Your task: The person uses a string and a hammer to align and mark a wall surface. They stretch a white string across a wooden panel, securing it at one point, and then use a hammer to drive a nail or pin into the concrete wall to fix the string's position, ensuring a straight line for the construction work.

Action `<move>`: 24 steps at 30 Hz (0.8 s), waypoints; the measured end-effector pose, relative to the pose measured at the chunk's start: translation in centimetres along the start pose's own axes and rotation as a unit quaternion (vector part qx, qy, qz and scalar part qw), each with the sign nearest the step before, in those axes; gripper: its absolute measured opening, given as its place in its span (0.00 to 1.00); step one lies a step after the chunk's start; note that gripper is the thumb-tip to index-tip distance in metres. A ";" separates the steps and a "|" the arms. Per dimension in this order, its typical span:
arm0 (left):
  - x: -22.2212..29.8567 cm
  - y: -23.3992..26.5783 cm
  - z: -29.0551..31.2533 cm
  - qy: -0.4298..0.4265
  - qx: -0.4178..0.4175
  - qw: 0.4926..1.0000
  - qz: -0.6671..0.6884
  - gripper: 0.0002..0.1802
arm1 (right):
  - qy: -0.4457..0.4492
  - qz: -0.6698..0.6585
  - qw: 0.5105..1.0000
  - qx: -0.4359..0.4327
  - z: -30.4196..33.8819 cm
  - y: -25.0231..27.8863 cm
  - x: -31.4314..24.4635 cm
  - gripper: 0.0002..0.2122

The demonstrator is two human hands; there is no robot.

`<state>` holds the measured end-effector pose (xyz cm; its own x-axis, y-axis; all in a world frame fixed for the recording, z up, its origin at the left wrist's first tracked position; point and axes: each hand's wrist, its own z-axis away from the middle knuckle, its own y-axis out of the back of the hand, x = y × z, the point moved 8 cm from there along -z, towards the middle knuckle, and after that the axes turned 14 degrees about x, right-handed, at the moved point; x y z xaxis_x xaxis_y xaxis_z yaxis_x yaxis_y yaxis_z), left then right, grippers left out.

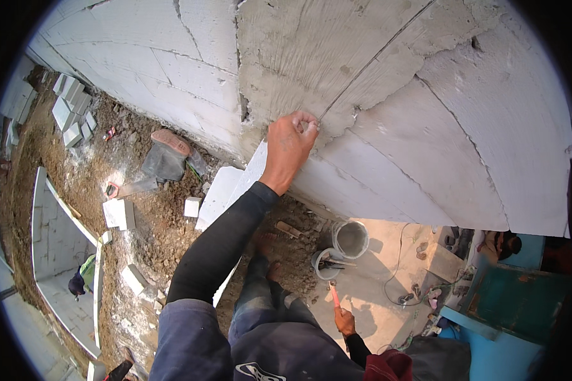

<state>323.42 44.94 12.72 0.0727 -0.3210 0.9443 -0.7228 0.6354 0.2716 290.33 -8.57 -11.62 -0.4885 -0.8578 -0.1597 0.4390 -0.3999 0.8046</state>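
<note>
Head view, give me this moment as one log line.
left hand: pinched at wall, held item unclear | right hand: gripping red-handled tool | larger bucket: beside smaller bucket

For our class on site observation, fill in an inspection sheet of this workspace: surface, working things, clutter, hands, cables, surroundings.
Surface: pale block wall, partly coated with grey render; a thin dark line crosses the render, string or groove unclear.
Working things: a hammer with a reddish handle.
Clutter: white blocks scattered on soil; two buckets stand beside each other.
Hands: left hand at the wall, fingertips pinched, anything between them too small to tell; right hand grips the hammer, low and away from the wall.
Cables: thin dark cable loosely curved across the floor.
Surroundings: person in green among low pale walls.
</note>
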 end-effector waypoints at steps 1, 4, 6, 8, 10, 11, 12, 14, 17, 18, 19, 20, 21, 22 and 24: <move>0.6 0.2 0.2 -0.042 0.019 0.999 -0.011 0.07 | -0.010 -0.007 1.000 0.001 -0.2 -0.3 0.2 0.30; 1.5 0.5 0.8 -0.155 0.069 0.985 -0.018 0.07 | -0.020 -0.005 1.000 -0.010 -0.6 -1.2 0.3 0.30; 1.5 0.5 1.1 -0.212 0.093 0.973 0.010 0.09 | -0.035 -0.011 0.999 -0.014 -0.6 -1.8 0.6 0.30; 1.7 0.4 1.2 -0.284 0.108 0.953 0.007 0.10 | -0.031 -0.009 0.999 -0.013 -0.6 -2.2 1.0 0.30; 1.9 0.5 1.1 -0.326 0.101 0.940 -0.009 0.10 | -0.039 -0.012 0.999 -0.026 -0.3 -2.4 1.1 0.30; 2.1 0.6 0.8 -0.332 0.088 0.939 -0.025 0.09 | -0.032 -0.015 0.999 -0.024 -0.4 -2.0 0.6 0.31; 2.5 0.6 0.7 -0.338 0.070 0.938 -0.042 0.09 | -0.023 -0.005 1.000 -0.018 -0.4 -1.8 0.3 0.31; 2.6 0.5 0.1 -0.250 0.042 0.961 -0.107 0.09 | -0.048 -0.021 0.998 -0.016 -0.9 -3.1 2.0 0.32; 0.4 0.3 0.1 -0.133 -0.007 0.988 -0.076 0.10 | -0.036 -0.034 0.999 -0.011 -0.5 -3.2 0.8 0.31; -0.1 0.1 0.0 -0.075 -0.015 0.997 -0.011 0.10 | -0.026 -0.043 0.999 -0.003 -0.3 -3.1 0.1 0.31; -0.3 -0.3 0.1 -0.013 -0.020 0.998 0.052 0.11 | -0.019 -0.057 0.998 0.028 -0.4 -3.8 0.8 0.31; 0.3 -0.2 0.2 -0.006 -0.025 0.999 0.027 0.13 | -0.017 -0.079 0.996 0.036 -0.5 -4.4 0.8 0.32; 0.5 -0.1 0.2 -0.006 -0.027 1.000 0.010 0.13 | -0.034 -0.093 0.995 0.023 -0.3 -5.2 1.2 0.32; 0.3 -0.1 0.0 -0.008 -0.028 1.000 -0.010 0.14 | -0.044 -0.091 0.995 0.011 -0.2 -6.2 1.7 0.32; 0.2 -0.4 0.3 0.022 -0.031 0.999 0.022 0.16 | -0.072 -0.120 0.990 -0.012 0.2 -7.5 2.0 0.32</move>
<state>323.57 44.44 12.73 0.0718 -0.2614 0.9625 -0.6818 0.6915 0.2387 285.95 -7.18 -17.90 -0.6822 -0.6831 -0.2609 0.3142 -0.5960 0.7389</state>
